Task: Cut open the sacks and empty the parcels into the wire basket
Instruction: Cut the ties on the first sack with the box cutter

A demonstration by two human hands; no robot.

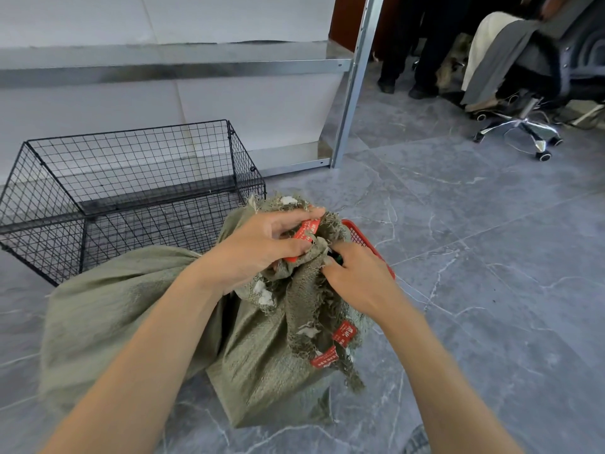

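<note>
left hand (258,253) is clamped on the neck of the green sack (137,299) by its red tag (306,231); right hand (357,273) is curled round a small dark thing (334,257) just right of it, probably the cutter; the sack lies on the floor, its bulk trailing left toward the wire basket (127,129), so that's the left arm's side

Grey marble floor (474,257), metal shelving (352,93)
</note>
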